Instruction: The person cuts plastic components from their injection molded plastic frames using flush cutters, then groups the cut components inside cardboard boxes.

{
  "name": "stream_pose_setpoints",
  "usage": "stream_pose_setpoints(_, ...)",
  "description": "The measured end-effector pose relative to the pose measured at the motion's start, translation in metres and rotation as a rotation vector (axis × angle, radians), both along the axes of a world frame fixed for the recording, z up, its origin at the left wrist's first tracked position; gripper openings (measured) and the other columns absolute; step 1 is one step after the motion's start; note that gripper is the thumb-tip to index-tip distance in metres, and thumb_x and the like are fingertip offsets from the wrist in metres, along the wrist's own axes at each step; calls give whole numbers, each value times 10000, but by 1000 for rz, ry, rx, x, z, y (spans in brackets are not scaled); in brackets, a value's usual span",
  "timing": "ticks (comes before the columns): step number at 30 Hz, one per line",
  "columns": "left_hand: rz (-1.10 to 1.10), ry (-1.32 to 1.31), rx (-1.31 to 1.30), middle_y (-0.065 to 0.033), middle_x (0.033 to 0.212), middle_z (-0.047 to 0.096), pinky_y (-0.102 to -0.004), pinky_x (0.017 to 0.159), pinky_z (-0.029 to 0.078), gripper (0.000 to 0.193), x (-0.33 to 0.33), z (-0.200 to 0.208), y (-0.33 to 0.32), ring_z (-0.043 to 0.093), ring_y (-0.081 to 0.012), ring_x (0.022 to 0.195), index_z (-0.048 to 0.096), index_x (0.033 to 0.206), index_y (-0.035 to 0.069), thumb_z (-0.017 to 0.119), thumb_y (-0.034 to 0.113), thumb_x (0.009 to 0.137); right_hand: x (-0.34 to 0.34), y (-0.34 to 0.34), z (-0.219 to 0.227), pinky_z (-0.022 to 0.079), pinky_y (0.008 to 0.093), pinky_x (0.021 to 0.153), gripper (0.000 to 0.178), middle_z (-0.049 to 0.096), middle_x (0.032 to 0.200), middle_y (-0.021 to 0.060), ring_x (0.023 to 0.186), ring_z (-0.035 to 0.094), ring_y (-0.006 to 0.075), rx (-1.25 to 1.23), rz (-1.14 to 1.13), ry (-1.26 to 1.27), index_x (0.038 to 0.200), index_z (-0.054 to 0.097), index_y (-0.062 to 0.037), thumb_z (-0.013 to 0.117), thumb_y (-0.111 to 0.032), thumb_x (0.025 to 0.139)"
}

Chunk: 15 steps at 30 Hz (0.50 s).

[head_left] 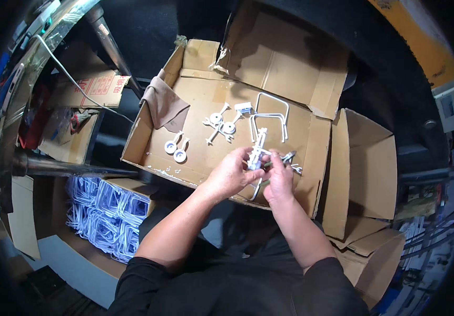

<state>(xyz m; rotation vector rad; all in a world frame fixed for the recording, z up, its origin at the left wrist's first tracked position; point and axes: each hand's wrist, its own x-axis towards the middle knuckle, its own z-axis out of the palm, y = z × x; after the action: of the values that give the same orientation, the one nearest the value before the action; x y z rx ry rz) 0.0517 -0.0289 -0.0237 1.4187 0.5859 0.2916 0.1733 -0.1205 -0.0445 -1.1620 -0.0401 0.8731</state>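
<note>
Both my hands are closed around a white plastic assembly (pixel 256 158) held over the near right part of a shallow cardboard box. My left hand (pixel 232 174) grips its left side with thumb and fingers. My right hand (pixel 279 179) pinches it from the right. A white bent rod (pixel 257 190) sticks out below, between the hands. A small dark metal tip (pixel 289 156) shows beside my right fingers; what tool it belongs to, I cannot tell. Just beyond my hands lie two white U-shaped rods (pixel 273 115). White round-ended parts (pixel 229 128) and small white pieces lie to their left.
The shallow cardboard box (pixel 200 95) has a brown cloth (pixel 165 102) over its left wall. Two more round-ended parts (pixel 179 155) lie inside. A carton of white wire-like frames (pixel 108 216) stands lower left. Open cartons (pixel 372 163) stand at right; a metal post (pixel 108 39) rises at left.
</note>
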Motion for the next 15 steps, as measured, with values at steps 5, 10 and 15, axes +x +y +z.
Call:
stream_pose_setpoints(5,322,18,75,-57,835,595,-235,549,501,418,0,-10,7,570,-86,650,428,1224,-4,619,36,855,-8,13,4,466,223,704,278,613,903,36,787,563,90,42,255,-379,1189,505,-13,559,-88,927)
stream_pose_setpoints(10,538,88,164,-68,827,594,-256,557,498,360,2,5,18,579,-108,644,422,1186,-8,557,67,860,4,7,-2,437,228,794,378,580,974,19,860,525,74,53,452,-593,1270,443,-6,546,-82,915)
stream_pose_setpoints(15,665,-212,-304,-121,893,584,-310,598,540,249,-3,-8,35,617,-184,680,441,1123,15,440,120,898,37,8,17,451,419,866,369,588,1018,54,963,547,183,38,170,157,1279,459,-117,523,-191,924)
